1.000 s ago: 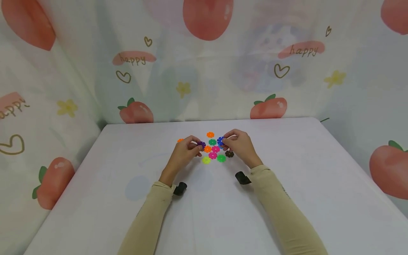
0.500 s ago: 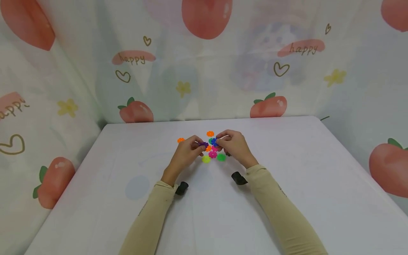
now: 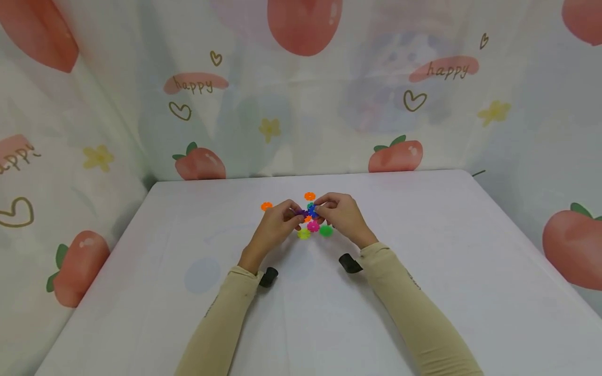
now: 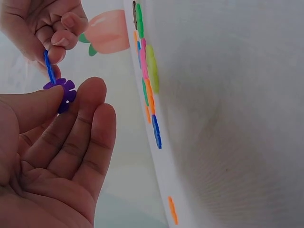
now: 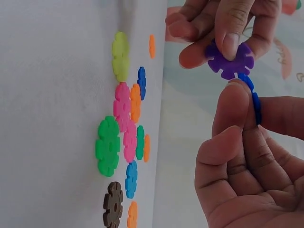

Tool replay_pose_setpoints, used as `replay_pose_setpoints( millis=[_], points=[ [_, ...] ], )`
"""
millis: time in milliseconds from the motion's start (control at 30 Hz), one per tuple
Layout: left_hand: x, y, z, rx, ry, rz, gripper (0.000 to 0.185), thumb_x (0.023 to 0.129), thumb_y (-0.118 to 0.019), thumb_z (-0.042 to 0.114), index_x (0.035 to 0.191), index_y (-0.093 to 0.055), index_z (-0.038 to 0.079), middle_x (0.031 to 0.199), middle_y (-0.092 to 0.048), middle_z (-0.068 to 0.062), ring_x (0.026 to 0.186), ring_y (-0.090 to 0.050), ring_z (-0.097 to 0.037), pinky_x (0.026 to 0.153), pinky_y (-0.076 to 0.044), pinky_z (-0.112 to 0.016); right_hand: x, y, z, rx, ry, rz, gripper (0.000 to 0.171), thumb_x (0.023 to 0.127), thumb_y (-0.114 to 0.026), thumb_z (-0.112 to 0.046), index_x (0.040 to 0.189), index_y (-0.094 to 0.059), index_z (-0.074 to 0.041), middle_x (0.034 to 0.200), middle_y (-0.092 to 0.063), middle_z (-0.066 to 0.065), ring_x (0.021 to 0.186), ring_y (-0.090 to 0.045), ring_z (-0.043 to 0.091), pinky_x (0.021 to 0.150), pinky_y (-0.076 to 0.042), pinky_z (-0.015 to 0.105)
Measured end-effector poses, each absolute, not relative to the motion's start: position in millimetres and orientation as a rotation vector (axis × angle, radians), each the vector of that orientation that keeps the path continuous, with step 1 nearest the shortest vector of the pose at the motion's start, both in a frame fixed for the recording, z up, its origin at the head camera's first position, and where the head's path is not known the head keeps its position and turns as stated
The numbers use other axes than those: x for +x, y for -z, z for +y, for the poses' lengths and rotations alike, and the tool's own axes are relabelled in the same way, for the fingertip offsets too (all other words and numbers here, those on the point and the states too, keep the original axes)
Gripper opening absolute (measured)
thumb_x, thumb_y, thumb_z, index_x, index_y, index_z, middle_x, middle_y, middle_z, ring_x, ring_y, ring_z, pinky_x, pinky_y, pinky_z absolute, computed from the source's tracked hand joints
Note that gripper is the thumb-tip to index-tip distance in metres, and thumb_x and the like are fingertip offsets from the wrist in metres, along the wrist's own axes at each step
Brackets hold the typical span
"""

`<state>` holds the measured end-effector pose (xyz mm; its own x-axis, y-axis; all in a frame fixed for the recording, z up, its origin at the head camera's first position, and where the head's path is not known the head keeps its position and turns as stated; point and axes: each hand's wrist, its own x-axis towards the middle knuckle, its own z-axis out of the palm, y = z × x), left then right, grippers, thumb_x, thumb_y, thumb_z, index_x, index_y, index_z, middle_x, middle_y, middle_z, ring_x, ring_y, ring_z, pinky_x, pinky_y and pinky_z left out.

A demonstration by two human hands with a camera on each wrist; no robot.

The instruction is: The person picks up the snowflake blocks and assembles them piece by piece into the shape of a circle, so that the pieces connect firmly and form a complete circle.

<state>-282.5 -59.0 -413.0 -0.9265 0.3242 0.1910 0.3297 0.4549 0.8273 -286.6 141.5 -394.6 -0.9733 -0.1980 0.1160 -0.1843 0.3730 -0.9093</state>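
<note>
Pinching at the tips, left grip (image 3: 276, 223) holds a purple disc (image 5: 232, 67), right grip (image 3: 345, 215) a blue disc (image 5: 256, 107) touching it.

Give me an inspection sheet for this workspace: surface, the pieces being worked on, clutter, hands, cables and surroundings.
Surface: white tabletop, with faint printed shapes.
Job's things: purple disc and blue disc, both notched, held raised and meeting at their edges; whether they are slotted together, cannot tell.
Clutter: loose notched discs lie grouped, among them a yellow disc, a green disc and a brown disc.
Hands: left hand pinches the purple disc; right hand pinches the blue disc.
Cables: none identifiable; a thin dark line by the far right corner is unclear.
Surroundings: printed cloth backdrop.
</note>
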Motion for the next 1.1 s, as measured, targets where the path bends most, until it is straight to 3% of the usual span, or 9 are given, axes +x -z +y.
replay_pose_setpoints(
  millis=[267, 633, 833, 1100],
  points=[
    [-282.8, 413.6, -57.3, -0.616, 1.548, -2.659, 0.01, 0.094, -0.066, 0.014, 0.102, -0.061, 0.01, 0.096, -0.072, -0.01, 0.076, -0.069, -0.015, 0.073, -0.055, -0.032, -286.0, 394.0, 139.8, -0.341, 1.708, 2.582, 0.02, 0.092, -0.063, -0.014, 0.107, -0.067, -0.001, 0.081, -0.071, 0.016, 0.079, -0.063, 0.046, 0.06, -0.047, 0.028],
    [-283.1, 411.7, -59.0, -0.584, 1.535, -2.676, 0.01, 0.094, -0.066, 0.014, 0.101, -0.061, 0.011, 0.094, -0.07, -0.002, 0.079, -0.07, -0.016, 0.076, -0.056, -0.031, -285.3, 394.0, 137.8, -0.26, 1.707, 2.645, 0.019, 0.094, -0.062, -0.017, 0.109, -0.067, -0.005, 0.086, -0.072, 0.016, 0.079, -0.066, 0.038, 0.06, -0.05, 0.031],
    [-281.7, 410.4, -56.9, -0.675, 1.478, -2.68, 0.01, 0.094, -0.066, 0.014, 0.101, -0.061, 0.008, 0.092, -0.072, -0.012, 0.077, -0.069, -0.02, 0.067, -0.054, -0.03, -285.0, 396.4, 135.2, -0.232, 1.766, 2.632, 0.019, 0.093, -0.062, -0.018, 0.106, -0.066, -0.004, 0.086, -0.072, 0.019, 0.081, -0.063, 0.044, 0.058, -0.048, 0.027],
    [-281.4, 412.3, -56.4, -0.696, 1.419, -2.679, 0.009, 0.094, -0.066, 0.012, 0.099, -0.061, 0.007, 0.091, -0.073, -0.012, 0.076, -0.07, -0.018, 0.067, -0.054, -0.027, -284.0, 398.2, 129.6, -0.255, 1.723, 2.719, 0.016, 0.09, -0.067, -0.015, 0.098, -0.065, -0.001, 0.083, -0.073, 0.013, 0.076, -0.069, 0.028, 0.063, -0.053, 0.027]
  ],
)
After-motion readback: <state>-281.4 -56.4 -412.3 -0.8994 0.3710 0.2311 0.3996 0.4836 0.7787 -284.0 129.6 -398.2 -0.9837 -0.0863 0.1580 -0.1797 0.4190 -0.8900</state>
